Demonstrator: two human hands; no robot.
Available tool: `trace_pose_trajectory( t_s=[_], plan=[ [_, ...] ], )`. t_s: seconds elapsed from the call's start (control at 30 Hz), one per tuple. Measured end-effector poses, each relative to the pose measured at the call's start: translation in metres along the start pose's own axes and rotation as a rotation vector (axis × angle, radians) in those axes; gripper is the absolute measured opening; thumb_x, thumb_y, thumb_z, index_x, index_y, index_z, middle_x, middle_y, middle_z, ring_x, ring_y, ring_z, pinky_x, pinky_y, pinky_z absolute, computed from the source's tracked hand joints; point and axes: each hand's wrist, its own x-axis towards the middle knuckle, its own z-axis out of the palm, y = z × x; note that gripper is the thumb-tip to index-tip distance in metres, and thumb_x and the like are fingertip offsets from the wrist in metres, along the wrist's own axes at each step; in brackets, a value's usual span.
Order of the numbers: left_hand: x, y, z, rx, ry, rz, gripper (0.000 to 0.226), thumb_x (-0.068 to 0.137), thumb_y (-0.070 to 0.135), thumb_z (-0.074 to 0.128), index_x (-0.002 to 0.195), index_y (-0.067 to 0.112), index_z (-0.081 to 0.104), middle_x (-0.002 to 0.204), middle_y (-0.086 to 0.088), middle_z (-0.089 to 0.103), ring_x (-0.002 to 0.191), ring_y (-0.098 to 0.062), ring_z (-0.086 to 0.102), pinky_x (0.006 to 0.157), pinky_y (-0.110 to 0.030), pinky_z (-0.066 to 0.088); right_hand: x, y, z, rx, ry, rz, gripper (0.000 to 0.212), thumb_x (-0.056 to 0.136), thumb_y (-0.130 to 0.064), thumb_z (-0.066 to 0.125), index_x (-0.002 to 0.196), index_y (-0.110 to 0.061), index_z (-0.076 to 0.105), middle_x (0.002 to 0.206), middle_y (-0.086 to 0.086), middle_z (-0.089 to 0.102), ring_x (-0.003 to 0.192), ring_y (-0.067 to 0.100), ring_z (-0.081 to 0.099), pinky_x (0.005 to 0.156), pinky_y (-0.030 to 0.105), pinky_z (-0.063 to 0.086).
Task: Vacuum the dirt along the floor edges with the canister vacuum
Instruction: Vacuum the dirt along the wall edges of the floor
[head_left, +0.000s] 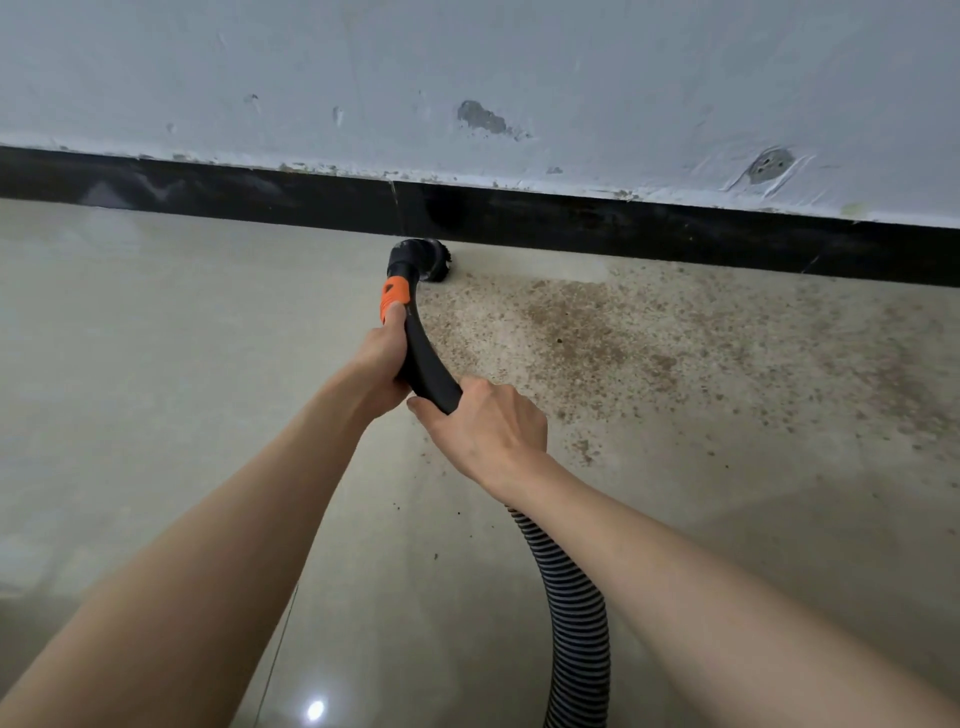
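My left hand (382, 349) wraps the curved black wand (423, 358) just below its orange collar (394, 300); my right hand (485, 423) grips the wand's near end, where the ribbed hose (571, 613) trails away. The brush head (434, 260) sits on the floor (156, 338), touching the black skirting (623, 228). Dirt (587, 332) spreads right of it. Pushing fast could scatter grit or scrape the skirting. The floor lies open rightward along the wall (467, 62); the hose may snag near me.

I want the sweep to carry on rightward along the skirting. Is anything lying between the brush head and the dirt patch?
Nothing visible. The brush head sits at the black skirting, and the dirt patch begins right beside it on bare floor.
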Motion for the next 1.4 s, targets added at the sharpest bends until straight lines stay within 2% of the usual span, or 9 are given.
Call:
trace_pose_trajectory(
  t_s=[0.13, 0.2, 0.33, 0.47, 0.6, 0.83, 0.97, 1.2, 1.4],
  plan=[
    [-0.007, -0.010, 0.026, 0.029, -0.034, -0.009, 0.059, 0.096, 0.051, 0.040, 0.127, 0.001, 0.044, 0.086, -0.006, 0.052, 0.072, -0.017, 0.052, 0.065, -0.030, 0.046, -0.010, 0.022, -0.010, -0.002, 0.024, 0.045, 0.046, 0.089, -0.069, 0.046, 0.090, -0.024, 0.053, 0.065, -0.006, 0.044, 0.070, 0.024, 0.047, 0.056, 0.033, 0.030],
    [-0.011, -0.015, 0.041, 0.044, -0.062, 0.000, 0.060, 0.096, 0.050, 0.040, 0.131, 0.002, 0.043, 0.084, -0.005, 0.051, 0.070, -0.017, 0.051, 0.063, -0.028, 0.045, -0.015, 0.035, -0.015, 0.004, 0.032, 0.079, 0.047, 0.088, -0.070, 0.046, 0.086, -0.023, 0.050, 0.068, -0.004, 0.047, 0.071, 0.026, 0.050, 0.058, 0.033, 0.033],
    [-0.018, -0.025, 0.070, 0.085, -0.140, -0.013, 0.058, 0.097, 0.050, 0.038, 0.130, 0.002, 0.042, 0.084, -0.006, 0.050, 0.072, -0.019, 0.051, 0.070, -0.032, 0.046, -0.024, 0.061, -0.025, 0.038, 0.051, 0.144, 0.047, 0.086, -0.072, 0.046, 0.085, -0.025, 0.051, 0.070, -0.004, 0.050, 0.072, 0.025, 0.050, 0.061, 0.034, 0.034],
    [-0.026, -0.033, 0.100, 0.140, -0.209, -0.014, 0.056, 0.098, 0.048, 0.037, 0.127, 0.001, 0.044, 0.083, -0.006, 0.049, 0.071, -0.019, 0.050, 0.062, -0.029, 0.045, -0.032, 0.085, -0.037, 0.043, 0.093, 0.200, 0.049, 0.085, -0.072, 0.046, 0.070, -0.026, 0.042, 0.065, -0.007, 0.047, 0.058, 0.018, 0.044, 0.049, 0.030, 0.026],
    [-0.031, -0.038, 0.125, 0.196, -0.261, 0.007, 0.056, 0.099, 0.045, 0.035, 0.128, -0.002, 0.045, 0.083, -0.007, 0.051, 0.071, -0.019, 0.051, 0.058, -0.028, 0.044, -0.037, 0.105, -0.047, 0.080, 0.119, 0.250, 0.045, 0.086, -0.072, 0.047, 0.076, -0.027, 0.048, 0.066, -0.008, 0.050, 0.055, 0.007, 0.040, 0.048, 0.026, 0.025],
    [-0.031, -0.045, 0.147, 0.245, -0.286, 0.025, 0.046, 0.099, 0.045, 0.036, 0.108, 0.002, 0.049, 0.082, -0.007, 0.052, 0.071, -0.018, 0.052, 0.059, -0.027, 0.045, -0.039, 0.122, -0.051, 0.112, 0.148, 0.278, 0.044, 0.086, -0.070, 0.049, 0.073, -0.028, 0.046, 0.066, -0.009, 0.051, 0.056, 0.006, 0.043, 0.048, 0.026, 0.026],
    [-0.028, -0.042, 0.141, 0.250, -0.298, 0.021, 0.041, 0.099, 0.045, 0.036, 0.096, 0.006, 0.050, 0.079, -0.005, 0.050, 0.068, -0.017, 0.051, 0.058, -0.027, 0.044, -0.035, 0.117, -0.048, 0.124, 0.130, 0.266, 0.044, 0.087, -0.069, 0.048, 0.077, -0.027, 0.049, 0.068, -0.008, 0.053, 0.057, 0.008, 0.046, 0.050, 0.028, 0.030],
    [-0.016, -0.017, 0.093, 0.215, -0.181, 0.049, 0.044, 0.098, 0.045, 0.040, 0.109, 0.004, 0.048, 0.086, -0.006, 0.055, 0.073, -0.017, 0.056, 0.054, -0.025, 0.045, -0.017, 0.070, -0.039, 0.209, 0.055, 0.205, 0.045, 0.086, -0.069, 0.050, 0.075, -0.026, 0.053, 0.074, -0.003, 0.064, 0.066, 0.016, 0.061, 0.052, 0.028, 0.038],
    [0.001, 0.011, 0.017, 0.086, -0.074, 0.074, 0.056, 0.098, 0.046, 0.042, 0.132, 0.002, 0.038, 0.096, -0.004, 0.052, 0.076, -0.015, 0.055, 0.055, -0.024, 0.044, 0.002, 0.010, -0.019, 0.260, -0.070, 0.102, 0.050, 0.086, -0.069, 0.053, 0.083, -0.020, 0.061, 0.085, 0.002, 0.071, 0.079, 0.023, 0.068, 0.076, 0.039, 0.056]
  ],
)
